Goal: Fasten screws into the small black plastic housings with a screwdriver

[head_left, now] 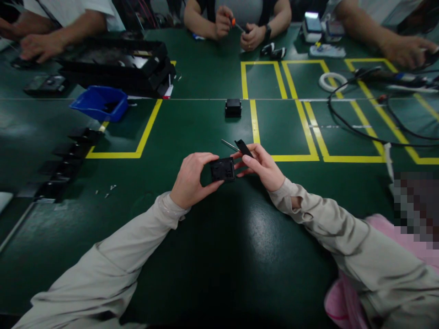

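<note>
Between the thumb and fingers of my left hand [194, 178] is a shallow black plastic housing [222, 169], its hollow inner side facing up. My right hand [262, 167] is closed around a narrow black plastic piece [243, 148]. From the same hand a thin metal shaft [229, 145], like a screwdriver's, points to the upper left; its handle is hidden. The right fingertips are close to the housing's right edge; whether they touch it I cannot tell. Farther up the table stands a small black box-shaped part [233, 108].
Left are a blue bin [100, 103], a row of black parts [66, 160], several small screws [110, 189] and a large black tray [116, 64]. Cables [346, 125] and a tape roll [332, 82] lie right. Opposite, a co-worker's hands [252, 36] hold a screwdriver. Pink cloth [346, 297] lies near my right arm.
</note>
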`<state>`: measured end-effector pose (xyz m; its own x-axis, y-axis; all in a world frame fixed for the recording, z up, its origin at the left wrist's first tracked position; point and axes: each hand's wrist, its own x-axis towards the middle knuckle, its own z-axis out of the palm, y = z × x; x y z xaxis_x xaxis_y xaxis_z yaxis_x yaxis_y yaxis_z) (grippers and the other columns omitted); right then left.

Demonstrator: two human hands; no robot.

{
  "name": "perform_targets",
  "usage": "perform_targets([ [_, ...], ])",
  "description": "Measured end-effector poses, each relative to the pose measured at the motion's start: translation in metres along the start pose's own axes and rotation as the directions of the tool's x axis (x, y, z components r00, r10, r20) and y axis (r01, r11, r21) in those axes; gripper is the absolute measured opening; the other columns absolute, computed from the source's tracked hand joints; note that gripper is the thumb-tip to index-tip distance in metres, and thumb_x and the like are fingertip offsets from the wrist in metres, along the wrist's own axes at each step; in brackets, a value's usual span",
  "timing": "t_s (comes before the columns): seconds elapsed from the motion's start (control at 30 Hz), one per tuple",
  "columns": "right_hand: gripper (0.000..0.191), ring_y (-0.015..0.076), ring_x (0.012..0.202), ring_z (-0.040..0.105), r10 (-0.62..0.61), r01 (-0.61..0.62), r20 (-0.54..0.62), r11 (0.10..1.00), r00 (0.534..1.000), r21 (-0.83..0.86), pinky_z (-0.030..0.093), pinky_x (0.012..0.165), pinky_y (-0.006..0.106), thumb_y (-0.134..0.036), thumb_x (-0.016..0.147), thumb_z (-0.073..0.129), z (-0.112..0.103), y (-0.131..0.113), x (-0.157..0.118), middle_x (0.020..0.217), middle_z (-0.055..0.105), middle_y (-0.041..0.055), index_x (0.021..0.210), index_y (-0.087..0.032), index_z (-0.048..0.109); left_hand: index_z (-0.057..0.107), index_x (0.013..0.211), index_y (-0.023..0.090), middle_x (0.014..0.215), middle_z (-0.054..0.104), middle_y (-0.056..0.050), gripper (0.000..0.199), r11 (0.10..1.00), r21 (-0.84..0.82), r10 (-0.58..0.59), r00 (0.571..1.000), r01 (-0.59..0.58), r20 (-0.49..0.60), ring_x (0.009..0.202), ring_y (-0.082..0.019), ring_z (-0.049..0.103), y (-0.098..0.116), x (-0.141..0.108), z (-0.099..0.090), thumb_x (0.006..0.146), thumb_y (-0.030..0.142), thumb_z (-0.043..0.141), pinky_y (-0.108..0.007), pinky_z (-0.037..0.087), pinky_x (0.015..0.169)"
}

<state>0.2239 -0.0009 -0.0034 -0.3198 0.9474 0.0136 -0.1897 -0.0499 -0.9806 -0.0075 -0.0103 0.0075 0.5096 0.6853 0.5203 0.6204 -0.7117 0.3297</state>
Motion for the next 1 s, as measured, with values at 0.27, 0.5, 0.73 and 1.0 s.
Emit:
perform_targets([
  [0.27, 0.045, 0.0121, 0.084, 0.069, 0.002, -0.001, 0.018, 1.0, 1.0, -0.008, 0.059, 0.061, 0.022, -0.055, 0.082, 0.07, 0.0, 0.001, 0.0, 0.116, 0.067, 0.0073, 0.103, -0.022, 0.048, 0.049, 0.124, 0.017, 0.119, 0.063, -0.011, 0.046, 1.0, 0.002, -0.01, 1.0, 0.01, 0.023, 0.113, -0.027, 0.059, 0.001, 0.001, 0.0, 0.085, 0.031, 0.068, -0.042, 0.047, 0.096],
  [0.5, 0.04, 0.0118, 0.084, 0.069, -0.064, 0.063, 0.041, 0.998, 0.997, 0.021, 0.061, 0.067, 0.025, -0.051, 0.085, 0.069, 0.001, -0.001, -0.002, 0.118, 0.068, 0.0073, 0.104, -0.023, 0.048, 0.058, 0.114, 0.018, 0.112, 0.061, -0.006, 0.035, 0.889, -0.377, -0.211, 0.964, 0.259, 0.165, 0.105, -0.021, 0.059, -0.001, 0.002, 0.0, 0.085, 0.036, 0.068, -0.035, 0.05, 0.092],
  [0.73, 0.042, 0.0159, 0.083, 0.074, -0.058, 0.049, 0.056, 0.986, 0.997, 0.162, 0.063, 0.071, 0.031, -0.05, 0.084, 0.071, 0.002, -0.001, 0.0, 0.104, 0.071, 0.0041, 0.104, -0.023, 0.047, 0.058, 0.115, 0.016, 0.101, 0.067, -0.007, 0.043, 0.039, -0.79, -0.357, 0.747, 0.611, 0.561, 0.09, -0.019, 0.067, -0.005, -0.001, 0.008, 0.089, 0.051, 0.062, -0.034, 0.056, 0.083],
  [1.0, 0.043, 0.016, 0.08, 0.074, 0.009, -0.025, 0.086, 0.982, 0.996, 0.187, 0.063, 0.069, 0.03, -0.05, 0.083, 0.071, 0.003, -0.001, 0.0, 0.099, 0.071, 0.0024, 0.105, -0.023, 0.044, 0.065, 0.113, 0.013, 0.095, 0.073, -0.009, 0.05, -0.381, -0.637, -0.17, 0.626, 0.67, 0.761, 0.084, -0.019, 0.07, -0.01, -0.002, 0.007, 0.098, 0.055, 0.041, -0.034, 0.057, 0.081],
])
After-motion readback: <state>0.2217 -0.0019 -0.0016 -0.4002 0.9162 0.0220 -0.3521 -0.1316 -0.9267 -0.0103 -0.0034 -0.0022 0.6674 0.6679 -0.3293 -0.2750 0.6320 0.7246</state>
